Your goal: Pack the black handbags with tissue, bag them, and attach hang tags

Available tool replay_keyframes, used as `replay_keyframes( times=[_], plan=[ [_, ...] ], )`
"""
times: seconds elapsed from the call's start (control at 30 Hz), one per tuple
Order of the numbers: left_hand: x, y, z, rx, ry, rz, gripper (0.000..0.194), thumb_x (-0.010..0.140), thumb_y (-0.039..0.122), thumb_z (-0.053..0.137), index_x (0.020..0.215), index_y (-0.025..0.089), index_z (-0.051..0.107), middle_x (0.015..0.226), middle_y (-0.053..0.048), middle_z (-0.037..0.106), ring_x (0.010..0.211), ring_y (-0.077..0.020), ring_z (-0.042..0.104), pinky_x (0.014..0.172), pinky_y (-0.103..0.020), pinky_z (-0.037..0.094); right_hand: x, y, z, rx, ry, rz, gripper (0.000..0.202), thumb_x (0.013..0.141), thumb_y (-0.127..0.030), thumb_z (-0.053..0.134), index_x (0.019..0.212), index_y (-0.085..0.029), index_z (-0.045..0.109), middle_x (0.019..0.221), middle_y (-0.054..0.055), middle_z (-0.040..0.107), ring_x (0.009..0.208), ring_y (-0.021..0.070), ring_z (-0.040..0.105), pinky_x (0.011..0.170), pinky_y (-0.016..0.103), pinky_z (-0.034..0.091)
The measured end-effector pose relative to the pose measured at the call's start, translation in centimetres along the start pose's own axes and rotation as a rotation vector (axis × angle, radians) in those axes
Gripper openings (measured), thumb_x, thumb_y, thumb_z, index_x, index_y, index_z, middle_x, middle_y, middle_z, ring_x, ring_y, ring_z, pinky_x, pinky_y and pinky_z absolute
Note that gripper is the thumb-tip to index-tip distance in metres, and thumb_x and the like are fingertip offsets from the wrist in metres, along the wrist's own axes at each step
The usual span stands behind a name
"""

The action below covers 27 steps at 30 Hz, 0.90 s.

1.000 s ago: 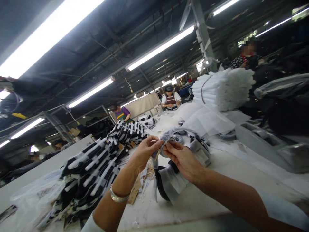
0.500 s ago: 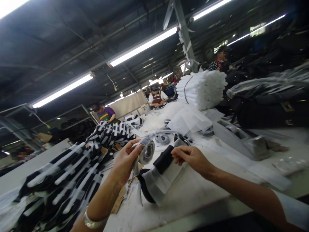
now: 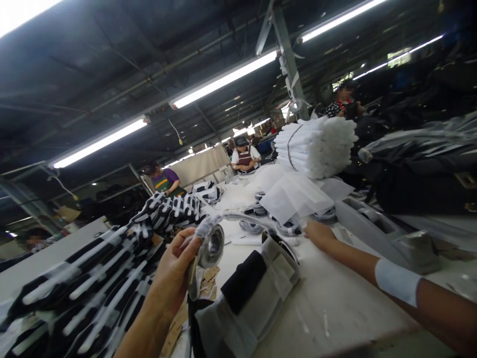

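Note:
My left hand [image 3: 178, 261] pinches a coiled strap [image 3: 212, 244] wrapped in clear plastic. A plastic-covered length runs from the top of the coil toward the right. Below it on the table lies a grey and black strap-like piece [image 3: 278, 298] with translucent wrapping and a black band [image 3: 244, 281] around it. My right hand [image 3: 319, 234] is stretched forward over the table, close to several wrapped coils [image 3: 286, 226] and the thin white sheets [image 3: 298, 191]. Its fingers are mostly hidden, so whether it holds anything does not show.
Black straps with white wrapping [image 3: 112, 268] are heaped along the left. A tied bundle of white rolls [image 3: 316, 146] stands at the back right, beside a grey tape dispenser [image 3: 387, 233]. Cardboard scraps [image 3: 208, 282] lie mid-table. Other people work farther back.
My right hand has left the black band and moved forward and right. My left hand, with the coil, has shifted left; the grey and black piece appears lower and nearer.

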State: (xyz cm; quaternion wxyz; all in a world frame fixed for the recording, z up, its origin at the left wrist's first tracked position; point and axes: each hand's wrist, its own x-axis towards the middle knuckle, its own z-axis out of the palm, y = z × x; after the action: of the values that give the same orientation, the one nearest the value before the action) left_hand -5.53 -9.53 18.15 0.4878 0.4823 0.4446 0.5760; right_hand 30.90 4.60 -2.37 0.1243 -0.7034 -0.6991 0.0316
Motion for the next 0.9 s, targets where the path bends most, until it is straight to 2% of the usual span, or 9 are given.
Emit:
replay_keyframes(
  times=[0.13,0.27,0.4,0.5,0.63,0.77,0.83,0.9],
  plan=[
    [-0.1,-0.7,0.2,0.022,0.025,0.01,0.059,0.065,0.039,0.09,0.113,0.022,0.059,0.094,-0.002,0.074,0.07,-0.017,0.073,0.062,-0.023,0.058,0.3,-0.5,0.1,-0.117,-0.017,-0.052,0.025,0.096,-0.034,0.063,0.109,-0.013,0.065,0.109,0.008,0.066,0.096,0.0197,0.065,0.086,0.04,0.056],
    [0.5,-1.7,0.9,0.013,0.024,0.037,0.061,0.063,0.042,0.09,0.111,0.021,0.058,0.089,-0.002,0.074,0.066,-0.0155,0.071,0.059,-0.022,0.056,-0.5,-0.5,-0.9,-0.17,0.027,-0.127,0.019,0.095,-0.031,0.064,0.098,-0.012,0.067,0.105,0.007,0.068,0.099,0.0202,0.064,0.091,0.042,0.052],
    [0.7,-2.5,1.3,0.009,-0.048,0.042,0.052,0.07,0.042,0.086,0.109,0.023,0.057,0.088,0.001,0.072,0.045,-0.0049,0.055,0.044,-0.016,0.044,-2.5,0.8,-2.4,-0.152,0.103,-0.115,0.02,0.095,-0.023,0.055,0.088,-0.014,0.072,0.097,0.011,0.07,0.088,0.0236,0.065,0.077,0.037,0.047],
    [0.5,-2.7,1.4,0.019,-0.081,0.039,0.048,0.072,0.042,0.084,0.107,0.024,0.057,0.089,0.001,0.072,0.045,-0.0038,0.052,0.039,-0.014,0.036,-5.1,2.1,-3.0,-0.103,0.132,-0.111,0.022,0.094,-0.026,0.055,0.086,-0.02,0.074,0.094,0.009,0.071,0.087,0.0245,0.066,0.072,0.034,0.041],
    [0.1,-2.5,1.7,0.025,-0.09,0.049,0.048,0.071,0.043,0.085,0.106,0.024,0.058,0.088,0.001,0.072,0.06,-0.0098,0.065,0.051,-0.016,0.048,-8.4,3.5,-2.6,-0.024,0.085,-0.153,0.014,0.085,-0.024,0.062,0.076,-0.024,0.073,0.09,0.004,0.072,0.086,0.0233,0.066,0.075,0.032,0.039],
    [-0.3,-2.2,2.1,0.016,-0.1,0.054,0.051,0.067,0.042,0.088,0.104,0.022,0.059,0.085,0.001,0.073,0.062,-0.0122,0.068,0.063,-0.021,0.054,-9.3,4.7,-2.5,0.089,-0.002,-0.107,0.01,0.08,-0.029,0.068,0.074,-0.025,0.076,0.083,0.004,0.075,0.081,0.0253,0.067,0.067,0.032,0.039],
    [-0.4,-2.2,2.2,0.004,-0.097,0.054,0.051,0.066,0.041,0.088,0.104,0.022,0.06,0.086,0.0,0.074,0.064,-0.0131,0.069,0.064,-0.022,0.055,-9.2,4.8,-3.1,0.158,0.003,-0.073,0.014,0.082,-0.031,0.065,0.079,-0.025,0.078,0.086,0.006,0.076,0.083,0.0265,0.068,0.067,0.033,0.041],
    [-0.6,-2.2,2.1,-0.003,-0.102,0.059,0.05,0.068,0.041,0.088,0.104,0.022,0.06,0.088,0.0,0.074,0.068,-0.0141,0.07,0.063,-0.022,0.055,-9.5,3.9,-4.2,0.234,0.037,-0.064,0.025,0.089,-0.037,0.057,0.089,-0.024,0.078,0.088,0.007,0.076,0.082,0.0251,0.067,0.07,0.033,0.044]
  ],
)
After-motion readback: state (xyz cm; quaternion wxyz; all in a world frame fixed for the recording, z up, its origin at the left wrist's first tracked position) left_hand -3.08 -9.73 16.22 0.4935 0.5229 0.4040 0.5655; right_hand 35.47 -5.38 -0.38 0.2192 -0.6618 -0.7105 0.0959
